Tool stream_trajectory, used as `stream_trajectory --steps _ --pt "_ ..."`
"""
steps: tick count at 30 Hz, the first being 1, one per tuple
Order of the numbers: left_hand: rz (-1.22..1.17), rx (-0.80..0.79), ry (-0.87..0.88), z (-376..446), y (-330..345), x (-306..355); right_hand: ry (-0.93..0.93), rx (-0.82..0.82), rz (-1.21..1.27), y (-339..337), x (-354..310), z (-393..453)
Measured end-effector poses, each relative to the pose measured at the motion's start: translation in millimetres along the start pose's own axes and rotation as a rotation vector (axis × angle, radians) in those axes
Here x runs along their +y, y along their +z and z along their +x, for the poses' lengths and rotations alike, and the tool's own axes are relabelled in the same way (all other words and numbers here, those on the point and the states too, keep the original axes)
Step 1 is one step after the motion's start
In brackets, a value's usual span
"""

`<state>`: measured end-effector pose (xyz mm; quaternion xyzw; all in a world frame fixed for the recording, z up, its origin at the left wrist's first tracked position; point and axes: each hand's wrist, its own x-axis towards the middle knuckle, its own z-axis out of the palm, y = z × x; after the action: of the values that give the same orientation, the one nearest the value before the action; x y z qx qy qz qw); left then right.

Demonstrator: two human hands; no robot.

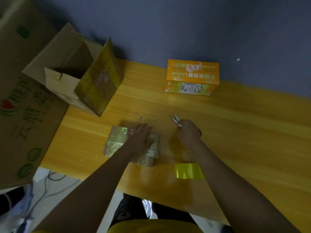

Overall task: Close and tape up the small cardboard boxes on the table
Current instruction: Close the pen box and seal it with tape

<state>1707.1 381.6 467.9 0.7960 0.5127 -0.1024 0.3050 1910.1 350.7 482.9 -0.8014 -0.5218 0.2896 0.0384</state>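
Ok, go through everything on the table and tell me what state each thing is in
Small box: closed, taped over, lying flat under the left hand.
Left hand: fingers straight, pressing on the small box.
Right hand: grips the scissors.
Scissors: blades open.
Brown carton: open, flaps up.
Orange box: closed.
Yellow tape strip: loose on the table.

Bare table (244,132) right; open carton (70,78) blocks far left, orange box (192,76) far centre.

"ORT" on open carton flap (99,81), other print illegible
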Motion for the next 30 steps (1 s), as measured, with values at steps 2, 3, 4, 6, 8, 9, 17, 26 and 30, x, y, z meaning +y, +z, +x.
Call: stream_trajectory --steps 2,3,4,6,8,9,17,26,30 --pt "-0.023 0.037 -0.013 -5.5 -2.5 -9.7 0.024 -0.104 0.363 4.8 -10.4 -7.7" --pt "-0.043 0.045 -0.027 -8.4 -4.9 -15.3 0.073 -0.187 0.490 8.5 -14.6 -11.6" --pt "-0.062 0.046 -0.046 -11.0 -7.7 -20.9 0.126 -0.275 0.549 12.5 -18.3 -14.7" --pt "-0.043 0.038 -0.084 -14.8 -13.7 -33.2 0.148 -0.427 0.448 20.4 -23.0 -18.9" --pt "0.020 -0.020 -0.111 -17.3 -19.1 -45.1 0.161 -0.487 0.350 28.4 -24.7 -21.4" --pt "0.029 -0.076 -0.117 -17.8 -22.1 -50.0 0.172 -0.473 0.330 30.8 -25.6 -23.6" --pt "0.079 -0.210 -0.038 -16.6 -35.1 -66.5 0.207 -0.193 0.093 16.5 -35.0 -50.0" --pt "0.105 -0.231 0.072 -19.9 -32.1 -61.8 0.194 -0.256 -0.366 35.9 -43.1 -102.9" --pt "0.120 -0.248 0.077 -23.3 -37.8 -61.1 0.380 -0.087 -0.236 37.5 -42.7 -109.0"
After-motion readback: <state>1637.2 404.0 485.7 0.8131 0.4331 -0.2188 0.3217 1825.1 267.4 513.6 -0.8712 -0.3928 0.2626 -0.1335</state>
